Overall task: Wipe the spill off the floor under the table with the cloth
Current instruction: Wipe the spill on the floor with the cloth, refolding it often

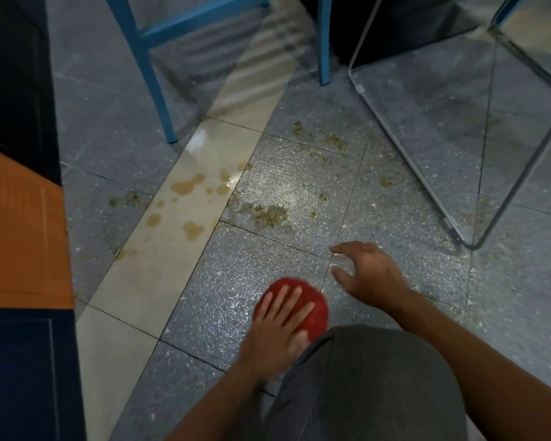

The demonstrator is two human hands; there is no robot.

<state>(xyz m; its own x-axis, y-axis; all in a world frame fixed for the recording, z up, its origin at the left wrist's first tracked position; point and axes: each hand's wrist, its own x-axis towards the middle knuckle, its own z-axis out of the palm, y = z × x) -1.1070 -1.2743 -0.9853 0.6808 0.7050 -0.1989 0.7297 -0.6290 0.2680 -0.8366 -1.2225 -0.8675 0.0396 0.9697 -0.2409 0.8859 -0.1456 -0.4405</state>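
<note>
Knee (379,377) above speckled grey floor (252,265), brown spill (268,214) ahead.

Reaching forward and down with left hand (283,326) laid flat, palm down, fingers straight and slightly spread, forearm stretched from lower left, and right hand (371,272) just ahead to its right, palm down, fingers loosely curled, gripping nothing.

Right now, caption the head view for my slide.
Left hand presses the red cloth flat on the floor; right hand open beside it; brown spill ahead, unwiped.
</note>
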